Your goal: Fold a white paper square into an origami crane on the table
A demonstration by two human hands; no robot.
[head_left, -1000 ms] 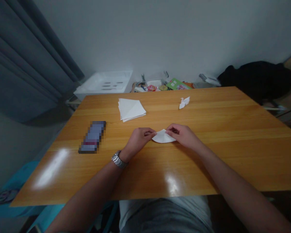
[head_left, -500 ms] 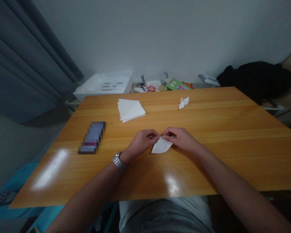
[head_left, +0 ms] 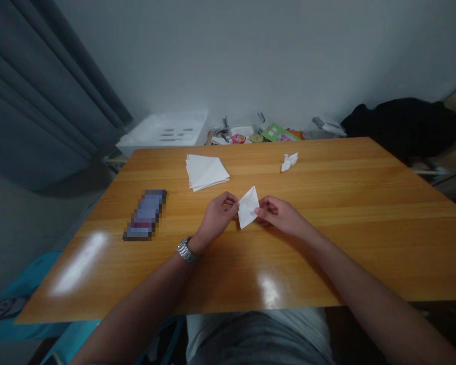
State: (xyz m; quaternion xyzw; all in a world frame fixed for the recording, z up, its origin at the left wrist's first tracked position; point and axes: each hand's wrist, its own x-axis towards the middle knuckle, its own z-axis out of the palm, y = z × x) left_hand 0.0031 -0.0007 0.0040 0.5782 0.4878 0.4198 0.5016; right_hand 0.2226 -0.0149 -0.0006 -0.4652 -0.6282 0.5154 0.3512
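Note:
A small folded white paper (head_left: 248,207) stands on edge between my two hands, just above the wooden table (head_left: 327,243). My left hand (head_left: 217,215), with a metal watch at the wrist, pinches the paper's left edge. My right hand (head_left: 279,215) pinches its right edge from the other side. Both hands are closed on the paper near the middle of the table.
A stack of white paper sheets (head_left: 206,171) lies at the back left of the table. A finished folded paper figure (head_left: 289,161) sits at the back right. A blurred dark phone (head_left: 145,215) lies to the left. Clutter, a white bin (head_left: 163,131) and a dark cloth (head_left: 403,124) are behind.
The paper lay flat as a wide triangle a second ago. My hands drew together, turned it and lifted it, so it now stands upright between them.

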